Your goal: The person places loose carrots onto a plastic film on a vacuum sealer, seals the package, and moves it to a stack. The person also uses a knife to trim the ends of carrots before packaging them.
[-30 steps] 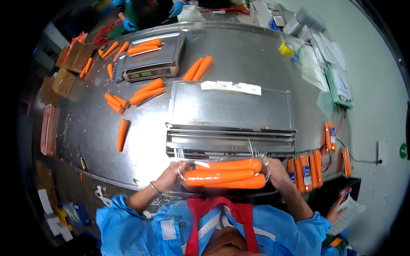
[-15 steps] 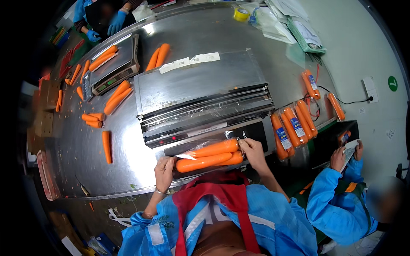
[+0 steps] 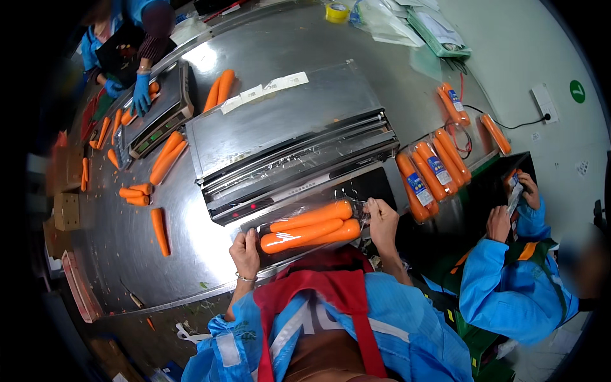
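Note:
Three large carrots lie side by side, wrapped in clear plastic film, at the front edge of a film-wrapping machine. My left hand is closed, pinching the film at the bundle's left end. At the other end my right hand grips a gathered piece of clear film, its fingers just off the carrot tips. Film stretches between both hands. Its lower side under the carrots is hidden.
Several labelled carrot packs stand right of the machine. A co-worker at the right handles a pack. Another person's gloved hand reaches over a scale at the far left. Loose carrots lie on the metal table.
My right hand has moved slightly right, off the carrot tips, drawing film out. The far co-worker's gloved hand has come down onto the carrots at the scale. The view has shifted slightly.

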Available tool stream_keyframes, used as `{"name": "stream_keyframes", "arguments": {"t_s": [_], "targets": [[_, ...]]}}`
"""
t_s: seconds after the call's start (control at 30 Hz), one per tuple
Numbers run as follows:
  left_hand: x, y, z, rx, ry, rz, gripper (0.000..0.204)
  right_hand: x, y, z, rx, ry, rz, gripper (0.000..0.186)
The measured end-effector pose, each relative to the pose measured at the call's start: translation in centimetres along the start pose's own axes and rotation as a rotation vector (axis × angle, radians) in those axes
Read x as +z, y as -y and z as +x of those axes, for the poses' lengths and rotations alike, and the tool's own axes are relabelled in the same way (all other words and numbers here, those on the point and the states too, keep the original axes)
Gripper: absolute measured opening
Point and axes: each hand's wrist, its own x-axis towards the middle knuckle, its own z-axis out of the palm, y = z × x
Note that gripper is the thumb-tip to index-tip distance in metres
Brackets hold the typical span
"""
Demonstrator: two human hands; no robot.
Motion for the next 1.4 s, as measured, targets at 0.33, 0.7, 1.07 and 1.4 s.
{"name": "stream_keyframes", "arguments": {"t_s": [0.33, 0.7, 1.07, 1.4], "targets": [[-0.5, -1.2, -0.3, -0.079, 0.065, -0.098, 0.033, -0.3, -1.9, 0.8, 0.296, -0.106, 0.442, 0.033], [-0.6, -0.3, 0.0, -0.090, 0.067, -0.123, 0.032, 1.1, -1.0, -0.9, 0.117, 0.025, -0.044, 0.034], [1.1, -2.3, 0.2, 0.018, 0.286, 0.271, 0.029, -3.3, -4.7, -3.5, 0.546, -0.333, 0.801, 0.024], [3.4, -2.5, 4.5, 0.424, 0.444, 0.690, 0.028, -0.4, -6.7, -5.6, 0.909, 0.328, 1.121, 0.024]]}}
